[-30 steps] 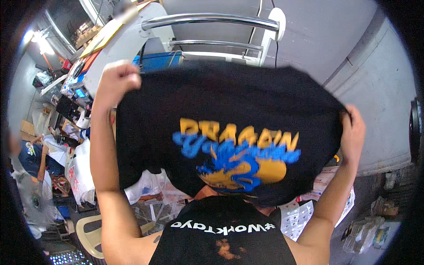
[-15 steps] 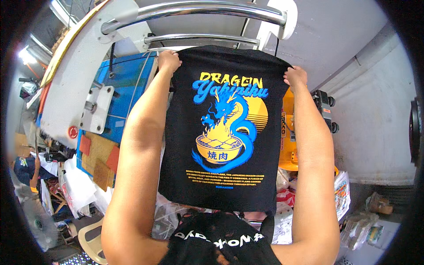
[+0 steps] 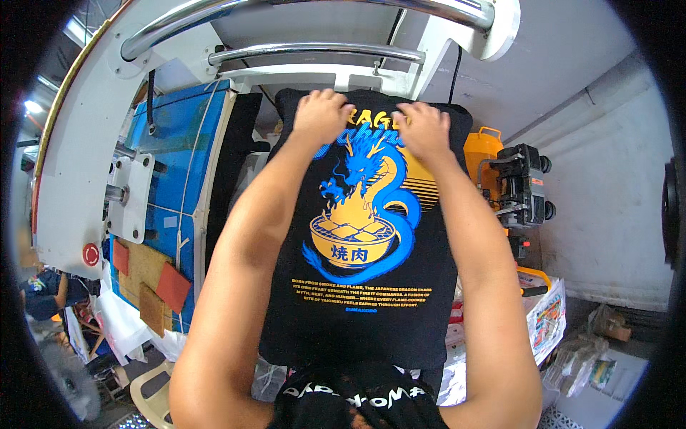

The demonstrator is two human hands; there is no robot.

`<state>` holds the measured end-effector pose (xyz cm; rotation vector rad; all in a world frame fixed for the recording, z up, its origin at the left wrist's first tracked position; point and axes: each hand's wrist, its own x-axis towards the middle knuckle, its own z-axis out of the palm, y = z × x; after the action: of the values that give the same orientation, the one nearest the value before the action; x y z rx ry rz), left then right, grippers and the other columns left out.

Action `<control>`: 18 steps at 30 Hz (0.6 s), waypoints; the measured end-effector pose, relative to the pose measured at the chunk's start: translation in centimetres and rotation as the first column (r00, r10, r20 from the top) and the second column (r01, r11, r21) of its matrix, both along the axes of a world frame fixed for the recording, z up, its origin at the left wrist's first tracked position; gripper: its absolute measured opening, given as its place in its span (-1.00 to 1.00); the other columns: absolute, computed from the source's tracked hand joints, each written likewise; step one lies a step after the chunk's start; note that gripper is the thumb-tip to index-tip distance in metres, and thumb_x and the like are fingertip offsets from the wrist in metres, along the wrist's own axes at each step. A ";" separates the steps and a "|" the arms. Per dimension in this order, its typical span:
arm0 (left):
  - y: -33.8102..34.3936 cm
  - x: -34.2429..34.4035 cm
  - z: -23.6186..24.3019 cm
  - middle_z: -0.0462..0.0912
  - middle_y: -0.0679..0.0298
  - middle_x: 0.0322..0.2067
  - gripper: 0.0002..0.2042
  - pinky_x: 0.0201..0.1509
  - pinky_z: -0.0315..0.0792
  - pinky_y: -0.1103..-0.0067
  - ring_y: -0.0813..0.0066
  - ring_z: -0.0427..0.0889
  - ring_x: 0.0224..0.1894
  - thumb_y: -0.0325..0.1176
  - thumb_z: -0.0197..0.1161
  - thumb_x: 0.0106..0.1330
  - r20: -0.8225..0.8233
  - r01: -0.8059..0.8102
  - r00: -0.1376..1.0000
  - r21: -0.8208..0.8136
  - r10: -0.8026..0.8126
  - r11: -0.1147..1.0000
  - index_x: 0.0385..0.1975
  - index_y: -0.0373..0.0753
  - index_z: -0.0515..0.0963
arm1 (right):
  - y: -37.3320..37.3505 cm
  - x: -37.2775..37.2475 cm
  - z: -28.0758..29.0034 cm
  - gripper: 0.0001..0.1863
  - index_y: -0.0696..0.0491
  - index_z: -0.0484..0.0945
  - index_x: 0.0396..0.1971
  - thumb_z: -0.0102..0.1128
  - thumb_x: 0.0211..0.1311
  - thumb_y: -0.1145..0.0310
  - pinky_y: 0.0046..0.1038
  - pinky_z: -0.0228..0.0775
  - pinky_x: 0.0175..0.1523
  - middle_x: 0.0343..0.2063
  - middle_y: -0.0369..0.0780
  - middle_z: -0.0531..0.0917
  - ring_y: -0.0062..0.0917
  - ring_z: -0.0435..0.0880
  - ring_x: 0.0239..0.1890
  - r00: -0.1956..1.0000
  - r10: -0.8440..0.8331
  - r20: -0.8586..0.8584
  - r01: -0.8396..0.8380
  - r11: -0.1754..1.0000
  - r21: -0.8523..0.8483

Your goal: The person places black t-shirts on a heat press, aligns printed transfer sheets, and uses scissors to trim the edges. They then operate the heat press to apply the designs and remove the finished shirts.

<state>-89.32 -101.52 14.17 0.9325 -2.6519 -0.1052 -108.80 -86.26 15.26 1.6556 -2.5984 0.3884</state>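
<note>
Before the chrome bars (image 3: 321, 48) of a white machine frame (image 3: 437, 56), a black T-shirt (image 3: 357, 337) with a blue dragon print (image 3: 366, 171) is lying spread out. The left hand (image 3: 321, 114) and right hand (image 3: 426, 130) are lying loosely curled over its upper part, partly covering yellow lettering (image 3: 375, 121); the view is not showing whether either is pinching cloth.

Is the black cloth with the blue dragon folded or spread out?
Spread out: the black cloth lies wide, its blue dragon showing. The left hand and right hand are near its top.
</note>
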 end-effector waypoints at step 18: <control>14.5 18.6 -0.4 0.51 -0.14 0.20 -0.57 0.44 0.21 0.05 -0.18 0.39 0.32 -0.36 0.22 0.22 -0.189 0.100 0.977 0.013 -0.096 0.995 0.09 -0.40 0.51 | 6.4 -4.6 -0.5 -0.73 0.17 0.67 -0.20 0.25 0.32 0.25 -0.21 0.42 0.18 -0.12 -0.03 0.71 -0.14 0.63 0.02 0.994 -0.058 0.089 0.096 0.846 -0.524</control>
<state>-70.69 -87.07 13.74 0.7575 -2.5251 -0.2346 -113.45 -79.82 14.80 1.3552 -2.2861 1.0624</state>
